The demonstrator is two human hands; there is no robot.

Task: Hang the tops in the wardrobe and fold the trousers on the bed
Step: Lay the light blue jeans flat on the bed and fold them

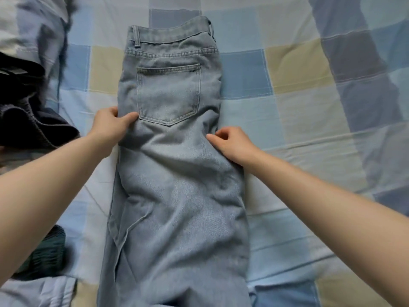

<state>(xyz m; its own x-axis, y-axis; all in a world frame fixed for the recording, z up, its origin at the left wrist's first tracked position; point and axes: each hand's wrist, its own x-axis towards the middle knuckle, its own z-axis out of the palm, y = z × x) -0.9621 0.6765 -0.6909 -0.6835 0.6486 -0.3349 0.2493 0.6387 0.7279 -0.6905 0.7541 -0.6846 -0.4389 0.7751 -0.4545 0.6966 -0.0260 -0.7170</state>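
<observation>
A pair of light blue jeans (pixel 172 165) lies lengthwise on the bed, folded in half along its length, waistband far from me and back pocket facing up. My left hand (pixel 110 125) grips the left edge of the jeans just below the pocket, thumb on top of the cloth. My right hand (pixel 230 144) rests on the right edge at the same height, its fingers curled and pinching the denim.
The bed has a checked sheet (pixel 276 89) in blue, beige and grey. A dark knitted garment (pixel 28 122) lies at the left edge, a dark green garment (pixel 48 251) under my left forearm. A striped pale cloth (pixel 26 23) is at the top left.
</observation>
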